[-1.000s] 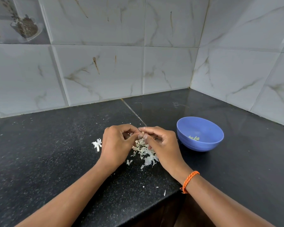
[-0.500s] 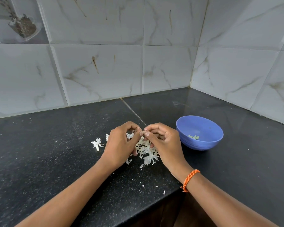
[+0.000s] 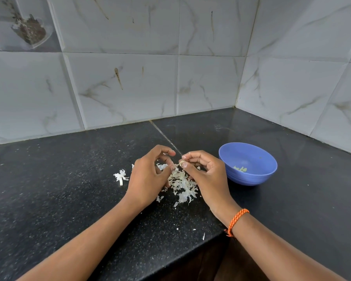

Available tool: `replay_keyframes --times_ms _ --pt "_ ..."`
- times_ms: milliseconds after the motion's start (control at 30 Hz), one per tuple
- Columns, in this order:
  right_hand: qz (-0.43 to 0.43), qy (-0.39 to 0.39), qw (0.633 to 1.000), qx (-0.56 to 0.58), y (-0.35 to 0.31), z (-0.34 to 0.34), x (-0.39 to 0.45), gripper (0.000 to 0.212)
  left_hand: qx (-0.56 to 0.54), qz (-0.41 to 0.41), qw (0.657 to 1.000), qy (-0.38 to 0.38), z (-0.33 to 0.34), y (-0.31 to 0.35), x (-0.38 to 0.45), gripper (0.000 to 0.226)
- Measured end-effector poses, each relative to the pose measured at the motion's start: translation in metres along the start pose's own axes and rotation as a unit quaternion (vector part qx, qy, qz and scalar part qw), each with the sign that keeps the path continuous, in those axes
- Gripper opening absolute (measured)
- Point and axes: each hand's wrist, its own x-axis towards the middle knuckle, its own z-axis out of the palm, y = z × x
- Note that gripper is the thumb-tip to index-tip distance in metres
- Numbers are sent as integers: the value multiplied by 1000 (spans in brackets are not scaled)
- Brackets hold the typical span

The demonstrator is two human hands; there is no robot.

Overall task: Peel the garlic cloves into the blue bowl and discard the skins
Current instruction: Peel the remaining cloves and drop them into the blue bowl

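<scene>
My right hand (image 3: 208, 175) pinches a small garlic clove (image 3: 181, 163) between thumb and fingertips, just above a pile of white garlic skins (image 3: 182, 186) on the black counter. My left hand (image 3: 148, 176) hovers close to the left of the clove with its fingers curled. A small flake of skin (image 3: 166, 153) shows under its index finger. The blue bowl (image 3: 251, 179) stands to the right of my right hand, with a few peeled cloves (image 3: 240, 169) at its bottom.
A separate clump of skin (image 3: 121, 176) lies left of my left hand, and stray flakes (image 3: 203, 236) dot the counter's front edge. Marble-tiled walls (image 3: 211, 82) meet in a corner behind the bowl. The counter steps back at the front right.
My left hand has drawn a little away from the clove, its fingertips no longer meeting the right hand's. The right hand keeps the clove. The bowl has not moved.
</scene>
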Motion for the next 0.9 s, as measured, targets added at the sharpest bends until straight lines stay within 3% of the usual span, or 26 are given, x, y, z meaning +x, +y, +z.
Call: replay_keyframes --times_ms 133,400,900 --pt "4 2 1000 -2 0 0 0 14 21 17 1000 14 -2 -4 1 35" --pt "35 -11 999 35 -3 -1 -2 7 6 48 999 11 -1 0 1 15" --pt "57 -30 995 73 -7 -1 -4 10 60 9 998 6 3 0 2 15"
